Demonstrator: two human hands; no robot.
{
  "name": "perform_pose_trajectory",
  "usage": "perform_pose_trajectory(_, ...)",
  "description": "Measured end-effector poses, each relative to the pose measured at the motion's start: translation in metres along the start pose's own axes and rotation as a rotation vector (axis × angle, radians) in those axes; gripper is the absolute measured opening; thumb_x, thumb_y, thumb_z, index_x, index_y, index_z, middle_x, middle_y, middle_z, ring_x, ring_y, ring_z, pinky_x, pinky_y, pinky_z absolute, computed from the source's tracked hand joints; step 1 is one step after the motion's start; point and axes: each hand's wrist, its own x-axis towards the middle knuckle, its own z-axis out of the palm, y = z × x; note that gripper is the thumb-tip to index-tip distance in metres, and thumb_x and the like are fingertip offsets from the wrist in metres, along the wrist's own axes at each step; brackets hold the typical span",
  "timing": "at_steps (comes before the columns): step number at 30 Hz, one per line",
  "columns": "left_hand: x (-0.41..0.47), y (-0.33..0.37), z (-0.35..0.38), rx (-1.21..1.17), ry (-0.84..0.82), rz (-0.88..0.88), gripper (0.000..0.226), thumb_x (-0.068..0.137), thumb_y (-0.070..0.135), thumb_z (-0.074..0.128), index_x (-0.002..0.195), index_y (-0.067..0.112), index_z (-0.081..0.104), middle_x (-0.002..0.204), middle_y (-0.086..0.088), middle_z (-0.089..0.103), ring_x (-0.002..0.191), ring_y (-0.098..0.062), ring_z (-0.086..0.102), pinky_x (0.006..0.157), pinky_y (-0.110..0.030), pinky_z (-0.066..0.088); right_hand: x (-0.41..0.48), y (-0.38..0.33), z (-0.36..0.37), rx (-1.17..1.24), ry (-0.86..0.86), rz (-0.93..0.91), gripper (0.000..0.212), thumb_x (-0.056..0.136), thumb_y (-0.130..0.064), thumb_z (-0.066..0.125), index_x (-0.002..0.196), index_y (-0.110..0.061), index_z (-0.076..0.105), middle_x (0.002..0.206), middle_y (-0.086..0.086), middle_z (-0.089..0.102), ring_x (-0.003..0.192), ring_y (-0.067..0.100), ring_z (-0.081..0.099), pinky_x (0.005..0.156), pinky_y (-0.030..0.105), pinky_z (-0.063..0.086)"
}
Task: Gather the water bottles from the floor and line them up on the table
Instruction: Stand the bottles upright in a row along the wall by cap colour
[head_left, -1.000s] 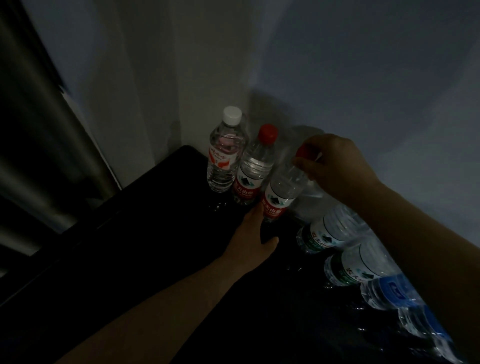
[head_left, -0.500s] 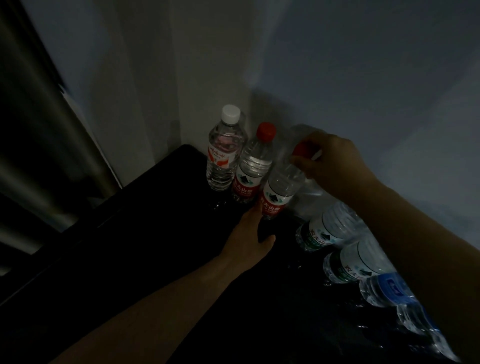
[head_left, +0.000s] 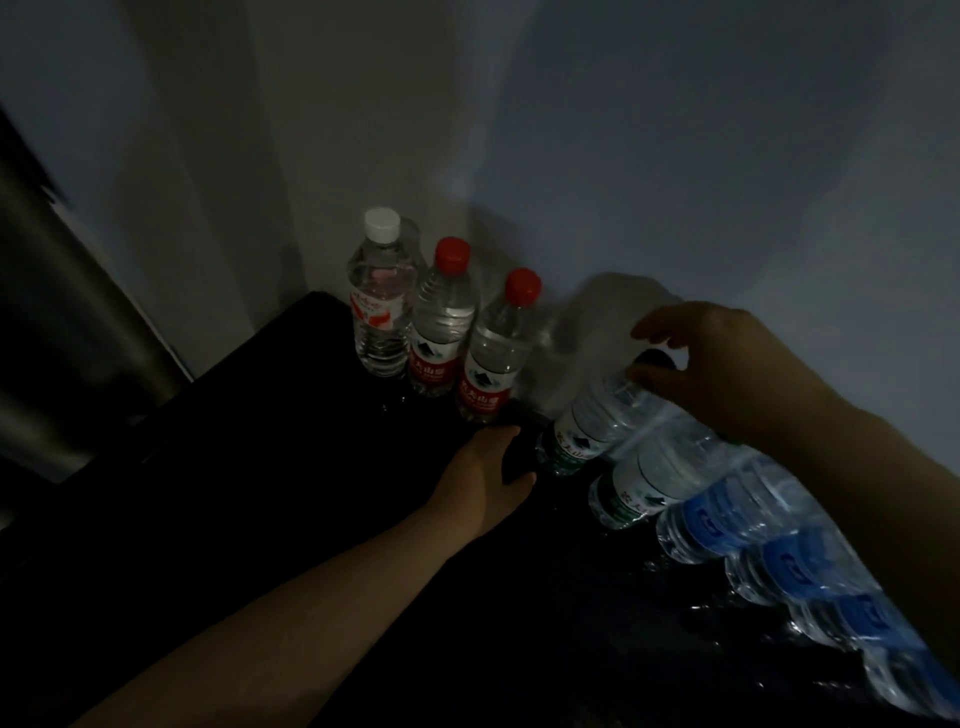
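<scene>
Three water bottles stand upright in a row at the back of the black table (head_left: 260, 493), against the wall: a white-capped one (head_left: 379, 306) and two red-capped ones (head_left: 441, 322) (head_left: 498, 348). To their right, a green-labelled bottle (head_left: 587, 431) leans over. My right hand (head_left: 727, 374) pinches its dark cap and neck. My left hand (head_left: 483, 473) rests on the table by this bottle's base, thumb and fingers apart, and holds nothing that I can see.
Behind the leaning bottle come a second green-labelled bottle (head_left: 639, 488) and several blue-labelled bottles (head_left: 727, 519) along the wall to the right. The grey wall corner stands behind the row. A dark grey upright surface (head_left: 62, 322) borders the table's left.
My right hand let go of the second red-capped bottle, which now stands upright, and moved right onto the green-labelled bottle's cap. My left hand slid from that bottle's base towards the green one.
</scene>
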Motion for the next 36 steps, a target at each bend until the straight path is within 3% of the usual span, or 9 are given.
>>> perform_pose_trajectory(3,0.006,0.007,0.015,0.088,0.002,0.023,0.069,0.088,0.03,0.064,0.146,0.015,0.031,0.152,-0.005,0.032,0.139,-0.022,0.033,0.114,-0.034,0.03,-0.006,0.005,0.004,0.003,-0.036,0.002,0.038,0.088,-0.024,0.066,0.124,-0.013,0.061,0.119,0.011,0.063,0.103,0.024,0.06,0.085,0.031,0.046)
perform_pose_trajectory(7,0.013,0.019,0.031,0.064,0.073,0.123,0.059,0.084,0.026,0.069,0.136,0.014,0.044,0.139,-0.006,0.046,0.131,-0.02,0.042,0.1,-0.018,0.032,-0.006,0.009,0.009,0.026,-0.03,-0.012,0.036,0.089,-0.02,0.065,0.124,-0.012,0.062,0.121,0.012,0.064,0.1,0.026,0.062,0.083,0.026,0.042)
perform_pose_trajectory(12,0.022,0.025,0.043,-0.026,0.138,0.131,0.058,0.079,0.023,0.075,0.13,0.011,0.049,0.133,-0.007,0.051,0.126,-0.022,0.047,0.105,-0.031,0.04,-0.003,0.01,0.009,0.032,-0.028,-0.036,0.031,0.089,-0.019,0.064,0.119,-0.01,0.065,0.114,0.013,0.067,0.097,0.026,0.063,0.087,0.036,0.049)
perform_pose_trajectory(22,0.031,0.015,0.051,-0.057,0.233,0.149,0.047,0.074,0.022,0.079,0.115,0.008,0.06,0.117,-0.007,0.059,0.111,-0.02,0.056,0.087,-0.02,0.04,-0.002,0.014,0.012,0.071,-0.007,-0.061,0.033,0.087,-0.02,0.068,0.118,-0.012,0.065,0.111,0.01,0.069,0.097,0.022,0.064,0.086,0.031,0.049)
perform_pose_trajectory(26,0.031,0.015,0.048,-0.049,0.261,0.148,0.052,0.074,0.02,0.08,0.119,0.007,0.058,0.12,-0.008,0.057,0.115,-0.021,0.053,0.097,-0.033,0.045,0.003,0.01,0.011,0.092,-0.009,-0.07,0.029,0.088,-0.019,0.066,0.116,-0.012,0.065,0.109,0.01,0.068,0.094,0.023,0.063,0.084,0.034,0.05)
perform_pose_trajectory(30,0.031,0.011,0.039,-0.091,0.318,0.136,0.047,0.073,0.017,0.08,0.114,0.006,0.061,0.117,-0.009,0.061,0.112,-0.022,0.057,0.095,-0.038,0.048,0.011,0.0,0.014,0.118,-0.003,-0.095,0.029,0.087,-0.018,0.066,0.115,-0.011,0.066,0.109,0.011,0.068,0.095,0.023,0.063,0.086,0.037,0.051)
perform_pose_trajectory(32,0.031,0.007,0.033,-0.086,0.333,0.128,0.044,0.073,0.018,0.08,0.111,0.006,0.062,0.113,-0.006,0.064,0.109,-0.018,0.059,0.092,-0.029,0.049,0.015,-0.006,0.017,0.116,0.003,-0.107,0.028,0.088,-0.018,0.066,0.115,-0.01,0.066,0.109,0.01,0.068,0.094,0.022,0.063,0.085,0.034,0.051)
perform_pose_trajectory(36,0.025,0.005,0.027,-0.223,0.366,0.082,0.023,0.074,0.012,0.079,0.091,0.016,0.065,0.088,0.01,0.065,0.093,-0.01,0.065,0.069,-0.006,0.046,0.023,-0.012,0.019,0.128,0.008,-0.103,0.027,0.087,-0.019,0.066,0.112,-0.01,0.067,0.106,0.01,0.069,0.09,0.02,0.062,0.081,0.03,0.05)
